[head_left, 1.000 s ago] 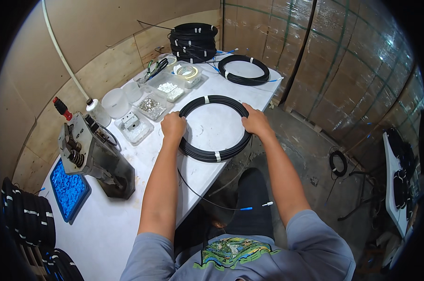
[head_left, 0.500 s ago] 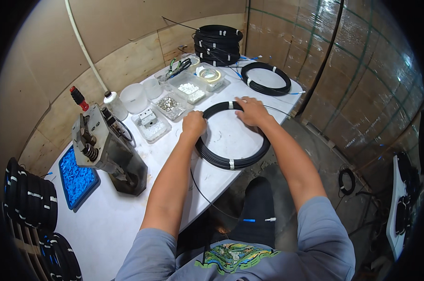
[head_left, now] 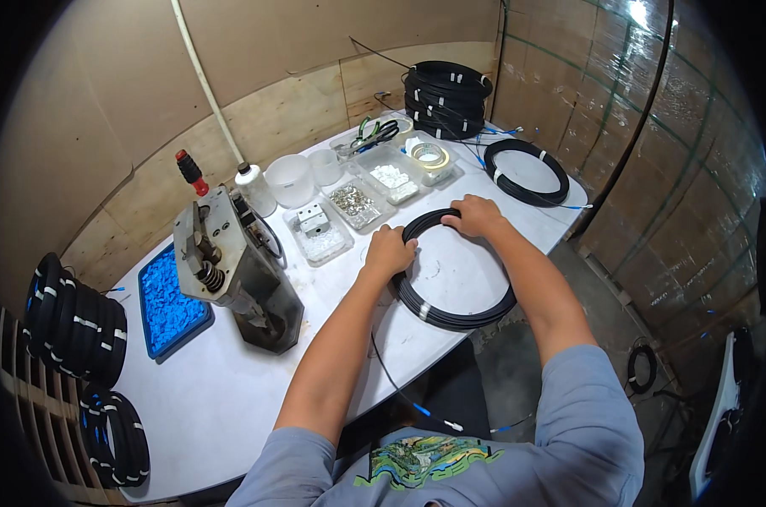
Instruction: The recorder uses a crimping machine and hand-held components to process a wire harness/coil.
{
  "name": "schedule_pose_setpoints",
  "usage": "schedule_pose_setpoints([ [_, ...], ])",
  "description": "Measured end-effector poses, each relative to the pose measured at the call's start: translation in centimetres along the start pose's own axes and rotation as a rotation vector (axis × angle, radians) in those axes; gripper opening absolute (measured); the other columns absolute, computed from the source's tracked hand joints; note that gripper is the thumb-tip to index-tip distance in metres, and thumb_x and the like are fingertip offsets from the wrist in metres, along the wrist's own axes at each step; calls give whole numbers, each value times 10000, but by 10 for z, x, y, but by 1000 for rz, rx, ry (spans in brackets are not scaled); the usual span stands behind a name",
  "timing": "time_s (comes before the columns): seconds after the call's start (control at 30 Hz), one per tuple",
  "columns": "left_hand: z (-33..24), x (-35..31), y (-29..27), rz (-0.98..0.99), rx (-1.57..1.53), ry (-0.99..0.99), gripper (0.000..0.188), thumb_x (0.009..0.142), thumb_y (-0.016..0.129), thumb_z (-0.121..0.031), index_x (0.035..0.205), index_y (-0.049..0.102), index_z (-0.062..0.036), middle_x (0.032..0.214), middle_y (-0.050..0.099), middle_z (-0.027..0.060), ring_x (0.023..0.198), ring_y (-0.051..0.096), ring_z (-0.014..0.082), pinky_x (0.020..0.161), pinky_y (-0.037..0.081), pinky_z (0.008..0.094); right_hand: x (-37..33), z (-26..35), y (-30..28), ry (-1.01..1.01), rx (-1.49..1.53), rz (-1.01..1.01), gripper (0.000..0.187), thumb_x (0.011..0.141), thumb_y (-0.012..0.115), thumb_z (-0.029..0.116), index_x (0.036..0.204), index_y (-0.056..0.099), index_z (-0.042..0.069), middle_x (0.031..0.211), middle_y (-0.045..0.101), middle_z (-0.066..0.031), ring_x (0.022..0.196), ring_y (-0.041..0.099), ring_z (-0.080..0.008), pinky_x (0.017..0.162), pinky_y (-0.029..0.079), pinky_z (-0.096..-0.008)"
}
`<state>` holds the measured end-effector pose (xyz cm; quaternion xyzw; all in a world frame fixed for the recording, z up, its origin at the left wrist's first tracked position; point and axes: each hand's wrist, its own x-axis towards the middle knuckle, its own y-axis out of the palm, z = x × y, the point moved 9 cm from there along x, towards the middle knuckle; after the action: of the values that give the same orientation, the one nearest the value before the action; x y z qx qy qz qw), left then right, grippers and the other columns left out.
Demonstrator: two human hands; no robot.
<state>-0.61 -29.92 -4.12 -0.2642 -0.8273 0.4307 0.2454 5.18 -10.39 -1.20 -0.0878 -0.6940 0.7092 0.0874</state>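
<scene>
A coil of black cable (head_left: 462,321) lies flat on the white table, with a white tape band on its lower left. My left hand (head_left: 390,252) is closed around the coil's upper left side. My right hand (head_left: 474,216) closes on its far upper edge, fingertips partly hidden. From the coil a loose cable end (head_left: 386,372) drops over the table's near edge. It ends in a blue and white connector (head_left: 438,416) in front of my shirt.
A metal hand press (head_left: 239,262) and blue tray of small blue parts (head_left: 207,317) stand left. Clear boxes of small parts (head_left: 355,205) line the back. Other coils lie at back right (head_left: 527,188), in a back stack (head_left: 448,97) and at left (head_left: 77,325).
The coil has turned clockwise: its near tape band has shifted to the lower left, and the far band no longer shows. The hanging connector has swung. The whole view has shifted.
</scene>
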Motion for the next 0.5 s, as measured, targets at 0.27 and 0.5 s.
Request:
schedule_pose_setpoints([
  [0.27, 11, -42, -10, 108, 34, -219, 493, 929, 685, -377, 1215, 678, 23, 1307, 580, 253, 1228, 552, 426, 1018, 499, 511, -34, -49, -3, 261, 62, -5, 614, 902, 635, 644, 1121, 766, 86, 1149, 736, -178, 1114, 692, -351, 974, 544, -463],
  [0.5, 24, -45, -11, -11, 69, -121, 391, 974, 616, -313, 1128, 682, 41, 1167, 621, 313, 1048, 645, 463, 950, 525, 503, -33, 10, 7, 32, 130, -160, 729, 902, 694, 468, 1535, 462, 193, 1549, 459, -209, 1414, 460, -375, 1143, 401, -510],
])
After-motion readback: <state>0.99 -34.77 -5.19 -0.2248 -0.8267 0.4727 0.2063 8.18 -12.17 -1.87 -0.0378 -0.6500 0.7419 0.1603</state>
